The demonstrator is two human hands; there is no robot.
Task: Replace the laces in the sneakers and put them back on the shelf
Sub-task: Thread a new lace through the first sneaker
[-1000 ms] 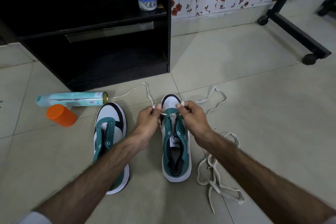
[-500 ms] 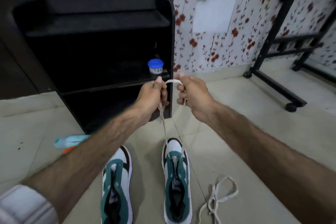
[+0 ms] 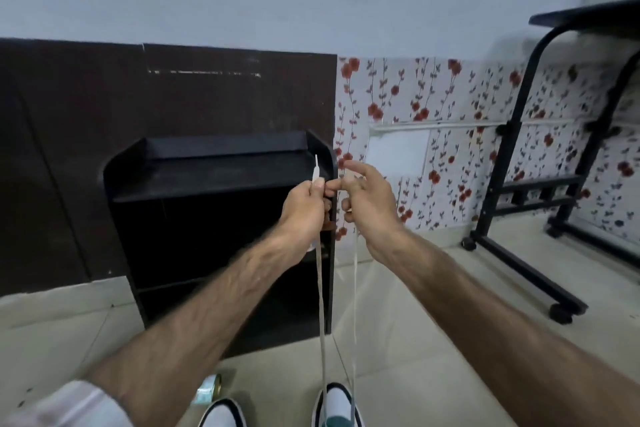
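Observation:
Both hands are raised in front of the black shelf point(image 3: 221, 180). My left hand point(image 3: 304, 204) pinches one end of the white lace point(image 3: 321, 291), its tip sticking up above the fingers. My right hand point(image 3: 367, 201) holds the other strand, which runs down from its curled fingers. The two strands drop straight to the right sneaker point(image 3: 337, 406), whose white toe shows at the bottom edge. The left sneaker point(image 3: 221, 414) shows only its toe beside it.
A spray can point(image 3: 207, 390) lies on the tiled floor left of the sneakers. A black wheeled table frame point(image 3: 519, 184) stands at the right against the floral wall.
Both hands have risen well above the shoe, pulling the lace taut upward. The view has tilted up, so the sneakers have dropped to the bottom edge.

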